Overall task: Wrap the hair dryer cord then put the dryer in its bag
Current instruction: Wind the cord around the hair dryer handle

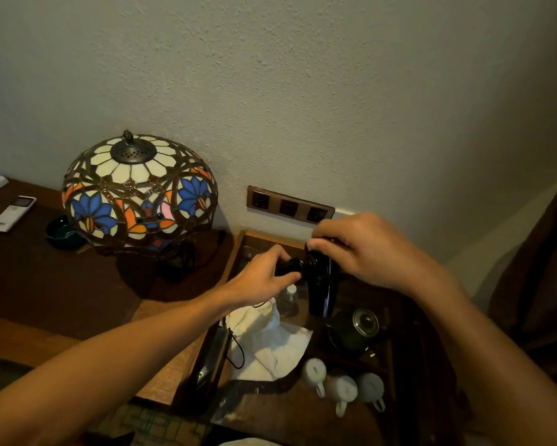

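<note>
I hold a black hair dryer [322, 286] in the air above a wooden tray [238, 239]. Its barrel hangs downward. My left hand [264, 276] grips the dryer's handle end, which sticks out to the left. My right hand [364, 249] pinches the black cord [312, 262] that is wound around the handle near the body. The plug is hidden. Below my hands, a white cloth bag [270, 342] with a black drawstring lies crumpled in the tray.
A dark kettle [354, 333] and three white mugs [341, 386] stand in the tray near the bag, beside a small bottle [290, 299]. A stained-glass lamp [138, 194], a remote [11, 214] and a dark ashtray [63, 235] sit to the left. Wall sockets [290, 206] lie behind.
</note>
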